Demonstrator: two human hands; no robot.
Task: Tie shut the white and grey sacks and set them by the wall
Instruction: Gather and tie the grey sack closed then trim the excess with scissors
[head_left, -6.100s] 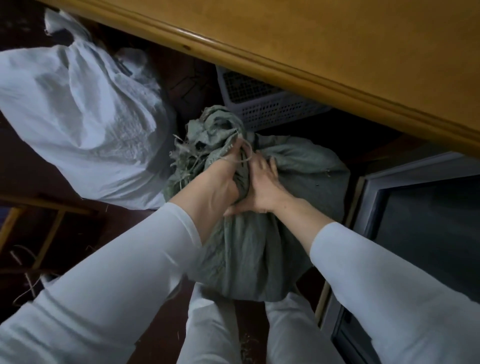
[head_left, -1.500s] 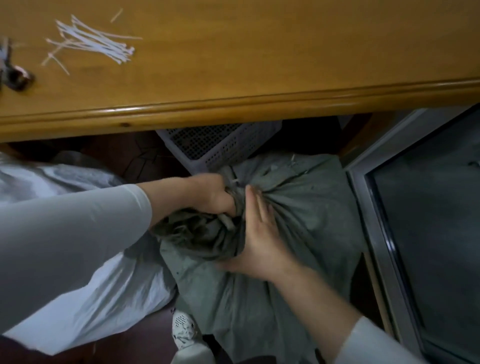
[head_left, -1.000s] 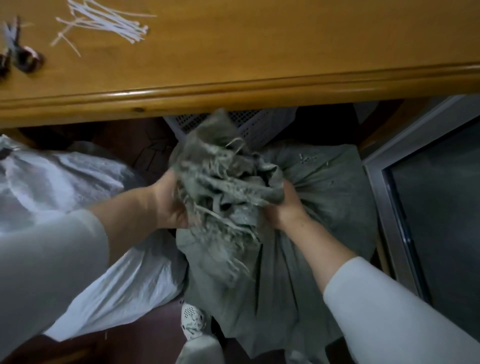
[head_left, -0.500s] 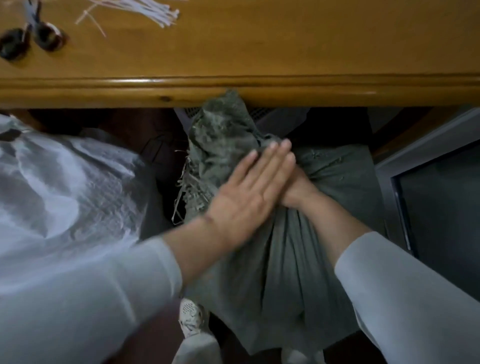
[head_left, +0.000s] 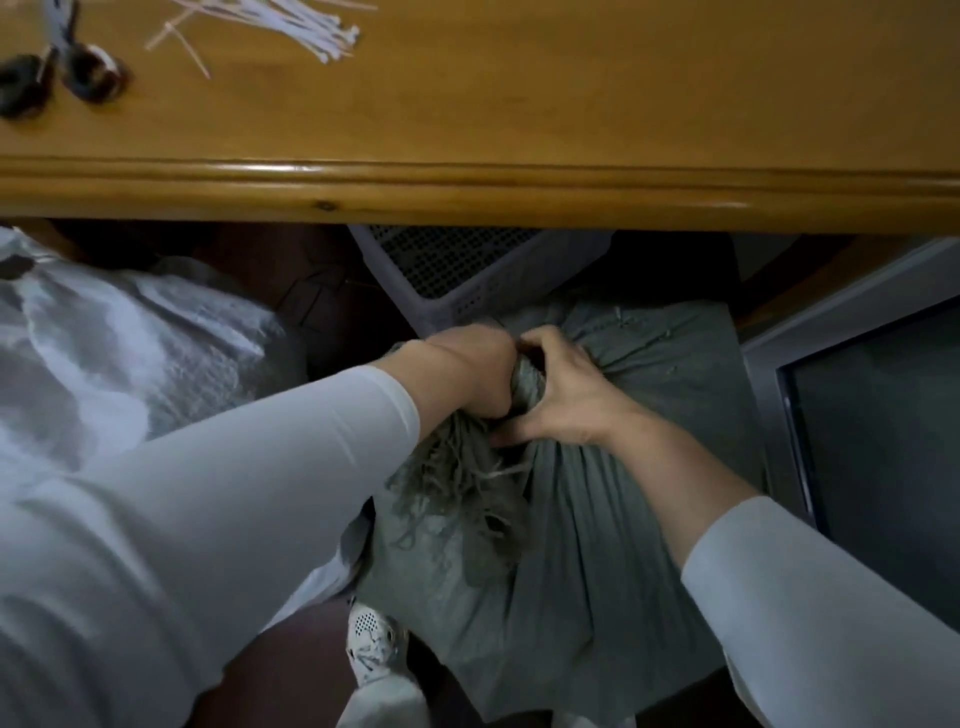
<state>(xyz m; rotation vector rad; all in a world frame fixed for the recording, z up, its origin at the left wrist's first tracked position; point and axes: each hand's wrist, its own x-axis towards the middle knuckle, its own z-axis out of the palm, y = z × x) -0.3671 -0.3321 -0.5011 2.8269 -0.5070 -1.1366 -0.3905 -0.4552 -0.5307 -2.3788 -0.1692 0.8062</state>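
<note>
The grey sack (head_left: 613, 519) stands on the floor in front of me, under the table edge. Its mouth is gathered into a twisted neck (head_left: 527, 384) with frayed strands hanging toward me. My left hand (head_left: 467, 371) grips the neck from the left. My right hand (head_left: 566, 400) is wrapped around the neck from the right, thumb underneath. The white sack (head_left: 130, 364) lies to the left on the floor, partly hidden by my left sleeve.
A wooden table (head_left: 519, 187) spans the top, with white cable ties (head_left: 291, 26) and scissors (head_left: 57, 78) on it. A perforated plastic basket (head_left: 457, 270) sits behind the grey sack. A dark framed panel (head_left: 872, 441) leans at right. My shoe (head_left: 371, 644) is below.
The frayed top that stood up half a second ago now hangs toward me. My left hand went from lying flat over my right hand to gripping the neck.
</note>
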